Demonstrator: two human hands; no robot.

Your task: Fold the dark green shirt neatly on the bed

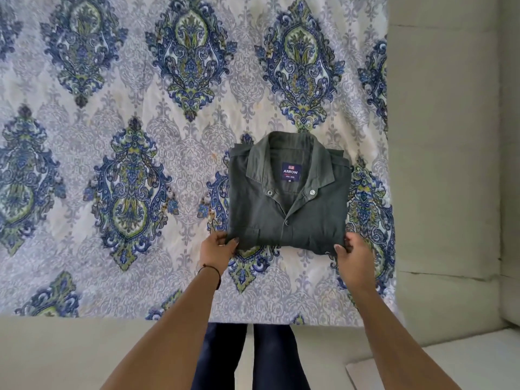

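The dark green shirt (287,218) lies on the bed (140,142) as a compact square, collar up and away from me, with a blue label showing inside the neck. My left hand (218,250) pinches the shirt's near left corner. My right hand (351,256) grips the near right corner. Both thumbs rest on top of the fabric, with the fingers tucked under the edge.
The bed carries a white sheet with blue and green paisley medallions; its right edge (389,164) runs beside a pale wall or floor (450,164). The near edge of the bed (112,316) is in front of my legs in dark trousers (270,358).
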